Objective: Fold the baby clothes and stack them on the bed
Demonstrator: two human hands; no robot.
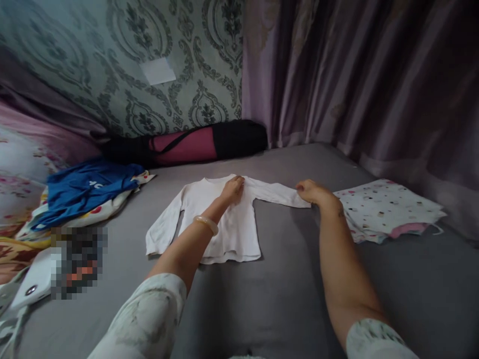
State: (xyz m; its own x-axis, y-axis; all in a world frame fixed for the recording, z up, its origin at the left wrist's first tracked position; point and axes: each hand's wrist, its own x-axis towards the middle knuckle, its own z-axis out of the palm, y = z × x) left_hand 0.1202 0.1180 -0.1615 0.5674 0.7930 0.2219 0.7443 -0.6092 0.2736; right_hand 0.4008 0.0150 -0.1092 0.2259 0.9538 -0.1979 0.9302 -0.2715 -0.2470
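A small white long-sleeved shirt (220, 227) lies spread on the grey bed sheet (284, 279), its neckline toward the wall. My left hand (234, 189) rests on the shirt near the right shoulder, fingers laid flat against the cloth. Out to the right, my right hand (312, 192) pinches the cuff of the right sleeve, which stretches sideways from the body. The left sleeve slants down and outward, with part of it behind my left forearm.
A blue garment (93, 182) lies on a heap of clothes at left, near a white device (37, 274) with a cable. Folded printed clothes (389, 207) lie at right. A black and maroon long bag (187, 144) sits against the wall. Curtains (318, 70) hang behind.
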